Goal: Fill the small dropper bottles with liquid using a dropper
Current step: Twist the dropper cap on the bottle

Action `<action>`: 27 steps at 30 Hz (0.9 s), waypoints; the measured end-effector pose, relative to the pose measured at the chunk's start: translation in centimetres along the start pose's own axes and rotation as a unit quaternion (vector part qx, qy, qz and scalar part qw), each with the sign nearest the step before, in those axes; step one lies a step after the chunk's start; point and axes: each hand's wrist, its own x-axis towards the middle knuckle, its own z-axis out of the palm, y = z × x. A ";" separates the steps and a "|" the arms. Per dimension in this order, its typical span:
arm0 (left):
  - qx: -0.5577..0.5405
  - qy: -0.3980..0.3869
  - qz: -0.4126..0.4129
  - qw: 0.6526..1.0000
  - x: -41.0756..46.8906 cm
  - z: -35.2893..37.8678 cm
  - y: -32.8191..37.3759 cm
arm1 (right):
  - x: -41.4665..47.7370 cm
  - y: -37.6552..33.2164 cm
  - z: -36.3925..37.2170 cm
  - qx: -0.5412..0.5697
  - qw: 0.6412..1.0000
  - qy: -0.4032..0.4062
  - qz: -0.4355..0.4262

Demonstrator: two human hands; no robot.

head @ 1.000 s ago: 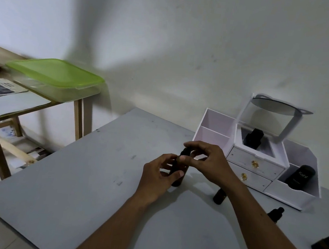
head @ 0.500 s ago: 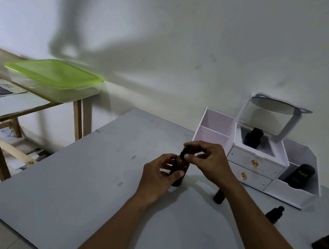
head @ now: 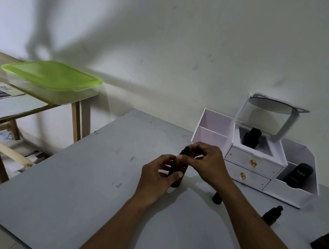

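Dropper bottle stands on the grey table, near its middle, unchanged from a second ago. Left hand still wraps the bottle body, fingers curled around it and thumb pressed on the near side. Right hand has shifted slightly: its fingers now pinch the black cap from above, wrist raised and forearm angled in from the lower right. Further right, three small bottles rest on the table in front of a white organizer.
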 end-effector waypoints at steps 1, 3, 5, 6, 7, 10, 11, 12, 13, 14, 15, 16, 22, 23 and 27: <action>-0.001 0.000 0.002 1.000 0.0 0.0 0.0 | -0.1 -0.1 0.2 0.003 1.000 0.015 0.009; -0.004 0.001 0.003 1.000 0.0 0.1 -0.1 | -0.4 -0.1 0.5 -0.004 0.999 0.029 0.013; -0.002 0.001 0.000 1.000 0.1 0.1 -0.1 | -0.6 -0.1 0.6 -0.003 1.000 0.020 0.002; -0.003 -0.001 -0.002 1.000 0.1 0.1 -0.1 | -0.7 -0.2 0.5 0.001 1.000 0.007 -0.008; -0.006 -0.005 -0.003 1.000 0.1 0.0 -0.1 | -0.7 -0.1 0.3 0.006 1.000 -0.007 -0.017; -0.013 -0.009 -0.004 1.000 0.0 0.0 0.0 | -0.5 0.1 0.0 0.005 0.999 -0.020 -0.025; -0.013 -0.008 -0.004 1.000 0.0 0.0 0.0 | -0.5 0.1 0.0 0.003 1.000 -0.010 -0.021; -0.013 -0.006 -0.004 1.000 0.0 0.0 0.0 | -0.5 0.0 0.1 0.004 1.000 0.002 -0.016; -0.012 -0.005 -0.002 1.000 0.1 0.0 0.0 | -0.5 0.0 0.2 0.005 1.000 0.016 -0.010; -0.012 -0.005 0.000 1.000 0.1 0.0 0.0 | -0.5 0.0 0.3 0.005 1.000 0.027 -0.004; -0.011 -0.005 0.002 1.000 0.1 0.0 0.0 | -0.6 0.1 0.4 0.004 0.999 0.033 -0.001; -0.010 -0.005 0.003 1.000 0.1 0.0 -0.1 | -0.6 0.1 0.5 0.005 0.999 0.032 -0.001; -0.012 -0.005 0.001 1.000 0.0 0.0 0.0 | -0.5 0.1 0.3 0.012 0.999 -0.020 -0.026; -0.011 -0.005 0.002 1.000 0.0 -0.1 0.0 | -0.5 0.1 0.3 0.009 1.000 -0.013 -0.022; -0.006 -0.003 0.003 1.000 0.0 0.0 0.1 | -0.5 0.2 0.8 0.009 0.999 0.039 0.000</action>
